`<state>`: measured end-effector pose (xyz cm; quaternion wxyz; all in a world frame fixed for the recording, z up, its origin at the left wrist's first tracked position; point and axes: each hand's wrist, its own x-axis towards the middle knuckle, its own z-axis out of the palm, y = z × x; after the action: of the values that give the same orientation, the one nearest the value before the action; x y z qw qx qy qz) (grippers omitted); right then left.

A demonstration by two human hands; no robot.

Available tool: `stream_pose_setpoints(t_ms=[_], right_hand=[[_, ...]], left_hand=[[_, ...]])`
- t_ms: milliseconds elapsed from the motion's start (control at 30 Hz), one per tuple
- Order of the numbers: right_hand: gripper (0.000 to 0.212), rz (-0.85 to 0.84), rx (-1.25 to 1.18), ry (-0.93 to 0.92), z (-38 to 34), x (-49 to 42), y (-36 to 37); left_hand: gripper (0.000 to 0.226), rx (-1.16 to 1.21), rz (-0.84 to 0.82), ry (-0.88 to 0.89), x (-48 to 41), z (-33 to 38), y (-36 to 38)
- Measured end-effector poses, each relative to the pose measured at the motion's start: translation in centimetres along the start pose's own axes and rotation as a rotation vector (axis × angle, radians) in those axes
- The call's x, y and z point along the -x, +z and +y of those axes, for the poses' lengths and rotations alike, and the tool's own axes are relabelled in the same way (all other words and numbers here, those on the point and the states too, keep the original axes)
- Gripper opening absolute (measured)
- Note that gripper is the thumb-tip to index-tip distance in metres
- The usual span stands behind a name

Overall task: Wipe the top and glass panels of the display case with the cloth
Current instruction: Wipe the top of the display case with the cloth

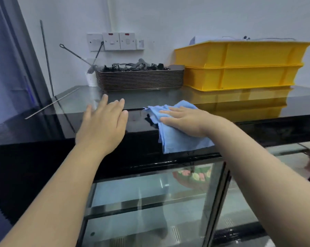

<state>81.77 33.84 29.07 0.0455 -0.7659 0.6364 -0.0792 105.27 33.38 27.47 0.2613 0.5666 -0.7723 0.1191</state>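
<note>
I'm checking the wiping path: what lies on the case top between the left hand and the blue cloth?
Nothing. In the head view, only a bare, glossy black stretch of the display case top separates the left hand from the blue cloth.

The display case has a glossy black top that mirrors what stands behind it, and a black band along its front edge. Below the band are clear glass panels set in dark frames, upright and closed, with a vertical post between two of them. A glass shelf shows through the panels. The cloth is light blue, soft and crumpled into loose folds. It lies on the top near the front edge, with one corner spread toward the back and its lower part draped over the front band. The right hand presses flat on it.
</note>
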Motion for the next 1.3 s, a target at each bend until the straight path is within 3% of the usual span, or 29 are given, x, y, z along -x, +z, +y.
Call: stream_pose_setpoints(t_ms=[167, 300, 367, 467, 533, 600, 700, 800, 900, 967, 1033, 1067, 1133, 1200, 1300], right_hand=[[0.051, 0.068, -0.168, 0.306, 18.5, 5.7, -3.7], [0.065, 0.139, -0.218, 0.667, 26.1, 7.0, -5.3], [0.078, 0.096, -0.209, 0.577, 23.6, 5.2, -4.9], [0.061, 0.043, -0.018, 0.304, 13.6, 1.1, -2.5], [0.06, 0.008, 0.064, 0.109, 5.8, -0.4, -1.2], [0.06, -0.026, 0.088, -0.037, 2.4, -0.2, -0.7], [0.056, -0.068, 0.007, -0.09, 4.9, 0.5, -1.9], [0.056, -0.04, -0.123, 0.094, 11.4, 1.7, -3.1], [0.058, 0.089, -0.148, 0.32, 15.1, 3.5, -3.0], [0.066, 0.283, -0.061, 0.332, 14.2, 4.8, -1.3], [0.083, 0.587, -0.041, 0.091, 10.7, 5.4, 1.1], [0.079, 0.69, -0.066, -0.081, 8.3, 5.6, 2.6], [0.052, 0.814, -0.046, -0.362, 3.4, 5.0, 6.0], [0.043, 0.916, 0.15, -0.5, -0.4, 3.2, 9.1], [0.049, 1.032, 0.371, -0.563, -5.4, 0.1, 12.2]], left_hand=[[0.051, -0.023, -0.074, -0.073, -0.2, -0.3, -0.2], [0.049, 0.067, -0.015, -0.089, -0.2, 1.8, -0.2], [0.048, 0.11, 0.042, -0.058, -0.7, 3.8, 0.3], [0.048, 0.045, 0.058, -0.043, -0.9, 5.9, 1.2], [0.048, -0.001, 0.053, -0.035, -0.4, 6.5, 1.7], [0.047, -0.013, 0.074, -0.034, -0.1, 6.5, 1.9], [0.048, 0.003, 0.073, -0.037, 0.3, 5.7, 1.4], [0.049, 0.061, 0.116, -0.136, 2.1, 1.9, 0.5], [0.052, 0.057, 0.245, -0.238, 6.1, -4.5, -0.3], [0.056, 0.024, 0.292, -0.314, 9.3, -8.3, -0.4], [0.056, 0.006, 0.298, -0.382, 12.1, -11.4, 0.1], [0.056, 0.007, 0.302, -0.396, 13.0, -12.6, 0.6], [0.058, 0.012, 0.317, -0.384, 14.2, -15.2, 1.4], [0.059, -0.018, 0.332, -0.337, 14.5, -17.0, 2.4], [0.059, -0.064, 0.402, -0.245, 14.2, -20.5, 3.1]])
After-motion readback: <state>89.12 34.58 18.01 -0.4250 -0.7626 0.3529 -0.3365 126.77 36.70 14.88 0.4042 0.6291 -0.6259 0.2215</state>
